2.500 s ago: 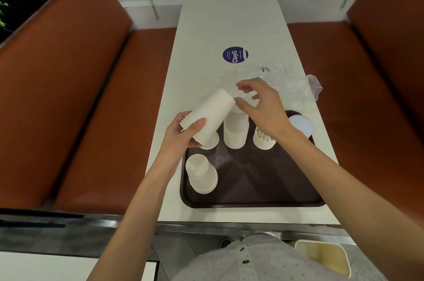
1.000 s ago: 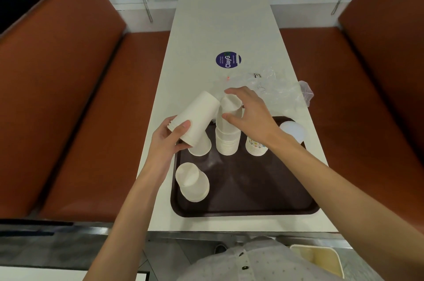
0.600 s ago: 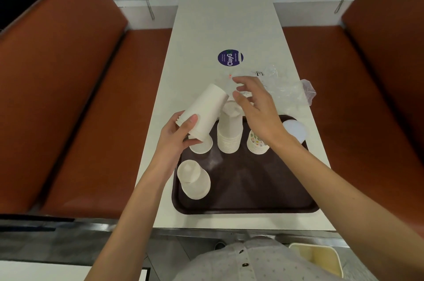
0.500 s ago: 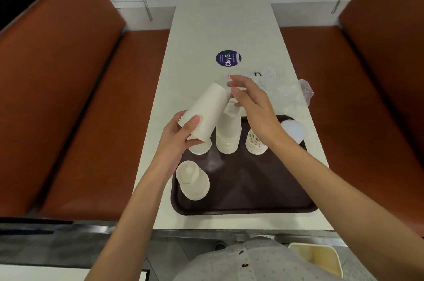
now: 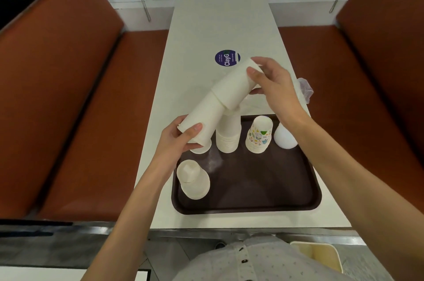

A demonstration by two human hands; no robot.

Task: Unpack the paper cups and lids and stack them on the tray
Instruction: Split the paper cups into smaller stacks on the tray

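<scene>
1. Gripping the wide end of a tilted sleeve of white cups [image 5: 202, 120], the left hand [image 5: 177, 143] lays its thumb across the front. Its fingers [image 5: 174, 124] curl behind and are mostly hidden.
2. The right hand [image 5: 273, 90] clasps the top cup [image 5: 231, 87] at its narrow end, thumb in front and fingers wrapped over the base. This cup is partly slid off the sleeve, with its rim overlapping the next one.
3. Below both hands a brown tray [image 5: 252, 196] lies on the white surface [image 5: 218, 23].
4. Just right of the left fingers a tall stack [image 5: 228, 136] of upturned white cups stands on the tray. Its top is hidden behind the held cups.
5. Under the left fingers a white rim [image 5: 202, 148] peeks out. I cannot tell whether it is one cup or several.
6. Nearer the person than the left fingers sits a short stack [image 5: 193, 179], also upturned.
7. Beneath the right wrist stand patterned cups [image 5: 259, 136] and white lids [image 5: 284, 139], the lids partly covered by the forearm.
8. Behind the right hand only an edge of clear plastic wrap [image 5: 305, 90] shows.
9. Just beyond the right fingers lies a round purple sticker [image 5: 226, 58], its edge covered by the top cup.
</scene>
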